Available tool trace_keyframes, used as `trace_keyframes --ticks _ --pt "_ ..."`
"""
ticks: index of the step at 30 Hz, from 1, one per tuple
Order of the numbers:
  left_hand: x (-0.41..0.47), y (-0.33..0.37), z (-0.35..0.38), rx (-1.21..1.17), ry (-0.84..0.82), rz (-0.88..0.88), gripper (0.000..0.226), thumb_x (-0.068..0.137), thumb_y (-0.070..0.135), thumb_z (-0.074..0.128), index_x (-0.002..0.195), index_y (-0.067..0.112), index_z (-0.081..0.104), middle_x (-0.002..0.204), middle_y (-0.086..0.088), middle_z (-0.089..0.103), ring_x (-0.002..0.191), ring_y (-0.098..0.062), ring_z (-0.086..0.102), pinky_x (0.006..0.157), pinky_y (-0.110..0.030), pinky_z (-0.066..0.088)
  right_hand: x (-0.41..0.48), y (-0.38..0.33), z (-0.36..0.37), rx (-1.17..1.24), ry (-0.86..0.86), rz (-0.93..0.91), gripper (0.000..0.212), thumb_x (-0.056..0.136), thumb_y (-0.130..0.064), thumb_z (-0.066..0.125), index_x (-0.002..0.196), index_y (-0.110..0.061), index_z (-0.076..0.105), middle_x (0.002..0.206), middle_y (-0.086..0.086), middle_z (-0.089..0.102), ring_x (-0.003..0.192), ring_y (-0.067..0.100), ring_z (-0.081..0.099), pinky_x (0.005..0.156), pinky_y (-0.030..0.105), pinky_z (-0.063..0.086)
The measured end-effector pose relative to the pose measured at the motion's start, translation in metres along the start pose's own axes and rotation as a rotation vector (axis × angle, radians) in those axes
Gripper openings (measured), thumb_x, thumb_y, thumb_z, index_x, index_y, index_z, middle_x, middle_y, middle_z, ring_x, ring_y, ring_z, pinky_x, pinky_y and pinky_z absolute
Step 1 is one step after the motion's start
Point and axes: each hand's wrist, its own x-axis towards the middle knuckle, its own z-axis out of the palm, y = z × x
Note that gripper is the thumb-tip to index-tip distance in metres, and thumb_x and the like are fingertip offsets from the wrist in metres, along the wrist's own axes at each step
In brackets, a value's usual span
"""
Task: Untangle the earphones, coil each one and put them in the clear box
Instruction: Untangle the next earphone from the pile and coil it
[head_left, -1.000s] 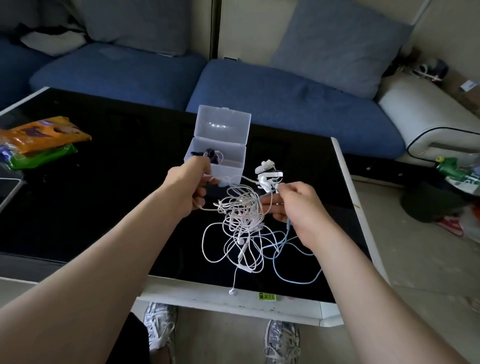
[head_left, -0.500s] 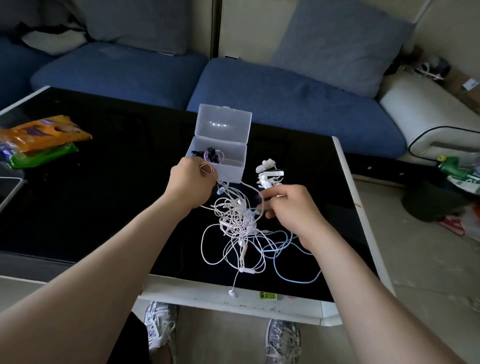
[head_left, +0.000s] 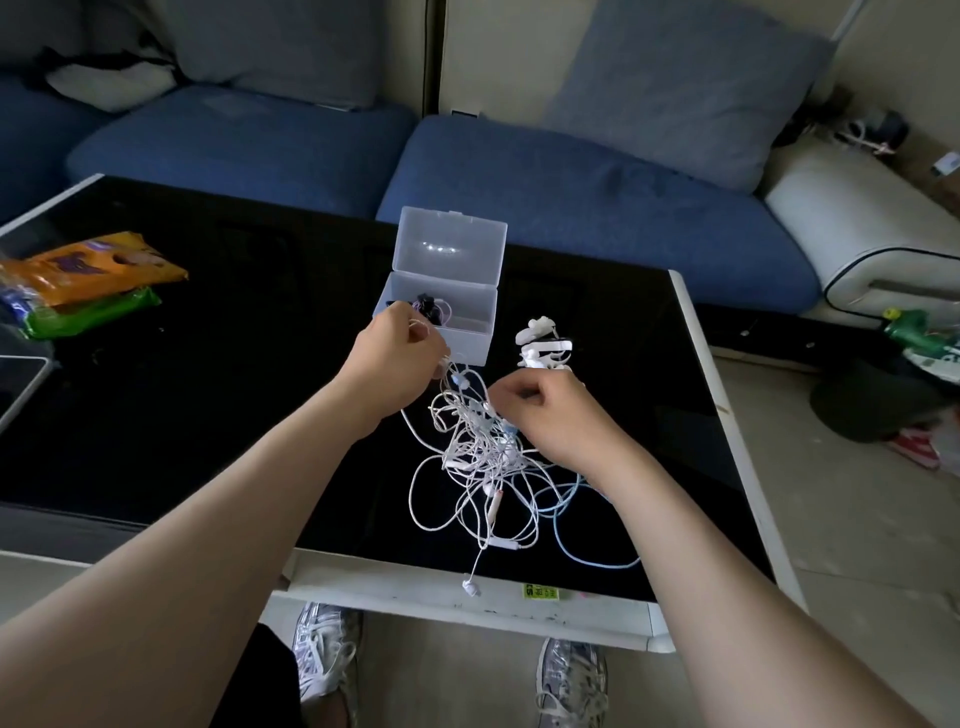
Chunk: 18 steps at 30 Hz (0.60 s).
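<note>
The left hand (head_left: 395, 358) and right hand (head_left: 545, 415), close together, pinched cords atop the earphone tangle (head_left: 475, 462) — it trailed along the table (head_left: 234, 395) toward the person, clear box (head_left: 452, 260) just beyond the left.

Two hands (head_left: 395, 358) (head_left: 548, 418), one clear box (head_left: 451, 249), one earphone tangle (head_left: 475, 452), two shoes (head_left: 322, 649) (head_left: 571, 675), one table (head_left: 208, 374)

A single head-worn wide-angle camera looks forward and steeply down, close above the forearms. The left hand (head_left: 396, 364) and right hand (head_left: 551, 422) sit mid-frame, earphones (head_left: 470, 462) between them, blue sofa (head_left: 571, 197) beyond the hands, sneakers (head_left: 323, 656) nearer than the wrists.
</note>
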Motion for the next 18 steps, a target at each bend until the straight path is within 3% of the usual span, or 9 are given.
trace_keyframes --ticks 5,7,9,12,15,18 --pt "0.001 -0.006 0.001 0.018 -0.008 0.045 0.006 0.100 0.015 0.058 0.098 0.020 0.062 0.090 0.002 0.078 0.083 -0.016 0.077 0.072 -0.035 0.061 0.000 -0.004 0.003 -0.012 -0.062 0.014 0.008 0.092 -0.021 0.077 0.094 -0.028 0.080 0.045 -0.010 0.039 0.041 0.006 0.029 0.044 0.019 0.026" --pt "0.001 -0.008 0.000 0.031 -0.011 0.070 0.007 0.102 0.015 0.057 0.100 0.020 0.062 0.091 0.000 0.077 0.078 -0.014 0.077 0.065 -0.031 0.057 -0.002 -0.008 0.005 0.002 -0.109 0.019 0.003 0.091 -0.028 0.080 0.092 -0.028 0.083 0.044 -0.011 0.037 0.041 0.008 0.027 0.044 0.019 0.025" --pt "0.002 -0.009 0.000 0.030 -0.008 0.082 0.006 0.103 0.015 0.058 0.101 0.020 0.063 0.091 0.000 0.076 0.073 -0.014 0.076 0.057 -0.023 0.050 -0.004 -0.011 0.008 0.018 -0.120 -0.004 0.012 0.088 -0.040 0.084 0.088 -0.027 0.084 0.042 -0.011 0.036 0.042 0.010 0.026 0.044 0.019 0.025" --pt "0.001 -0.008 -0.001 0.030 0.002 0.112 0.004 0.102 0.016 0.062 0.101 0.018 0.065 0.087 0.000 0.075 0.069 -0.014 0.074 0.059 -0.021 0.053 -0.002 -0.012 0.012 0.025 -0.066 -0.020 0.020 0.085 -0.047 0.086 0.084 -0.027 0.084 0.040 -0.013 0.036 0.040 0.009 0.027 0.045 0.020 0.027" --pt "0.000 -0.009 -0.002 0.023 -0.028 0.122 0.004 0.101 0.019 0.064 0.099 0.018 0.068 0.079 0.001 0.076 0.069 -0.012 0.073 0.068 -0.026 0.058 0.001 -0.011 0.017 -0.024 0.010 -0.061 0.010 0.087 -0.036 0.085 0.085 -0.027 0.083 0.039 -0.016 0.044 0.038 0.008 0.035 0.046 0.019 0.030" --pt "0.001 -0.010 -0.002 0.028 -0.072 0.101 0.005 0.101 0.022 0.064 0.100 0.020 0.068 0.078 0.001 0.076 0.068 -0.011 0.071 0.061 -0.023 0.053 0.006 -0.007 0.021 -0.025 0.075 -0.105 0.005 0.088 -0.023 0.084 0.091 -0.027 0.083 0.046 -0.027 0.054 0.044 -0.002 0.050 0.049 0.009 0.032"
